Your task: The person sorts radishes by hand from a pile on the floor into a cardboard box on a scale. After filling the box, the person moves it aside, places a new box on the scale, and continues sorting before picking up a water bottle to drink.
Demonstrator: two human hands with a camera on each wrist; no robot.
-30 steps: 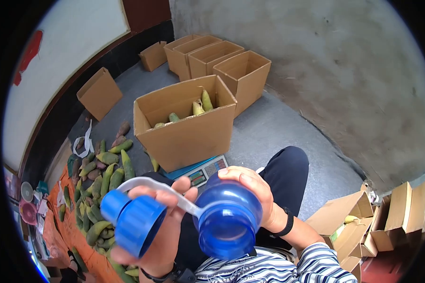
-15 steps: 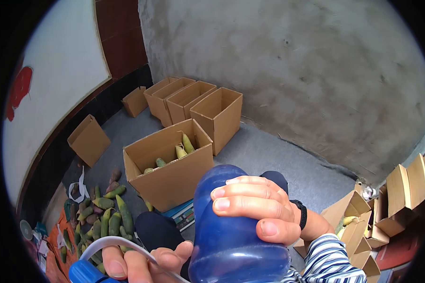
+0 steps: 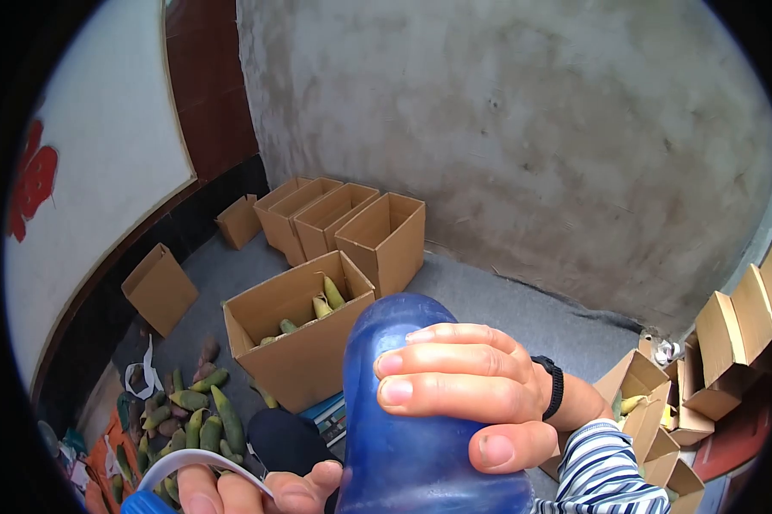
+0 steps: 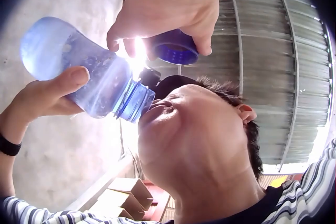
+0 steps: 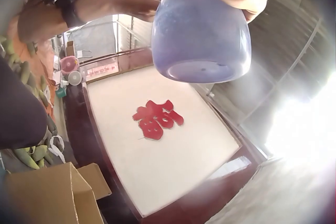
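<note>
A translucent blue water bottle (image 3: 377, 428) is raised and tilted, its mouth at the person's lips in the left wrist view. My right hand (image 3: 480, 394) grips the bottle round its body, fingers over the upper side. Low in the head view, my left hand (image 3: 240, 493) holds the blue bottle cap (image 4: 176, 48) by its sides, apart from the bottle's neck. A pale carrying strap (image 3: 189, 458) loops over the left fingers. From the right wrist, the bottle's base (image 5: 205, 71) shows up close.
An open cardboard box (image 3: 309, 360) with several green radishes stands on a scale (image 3: 330, 420). Behind it are more open boxes (image 3: 381, 244). Radishes (image 3: 206, 420) lie piled at left; further cartons (image 3: 724, 343) stand at right by the plaster wall (image 3: 523, 154).
The bottle has risen from the lap toward the face and tipped up, right hand still round it. The left hand and cap have moved down and left. The head view has tilted upward.
</note>
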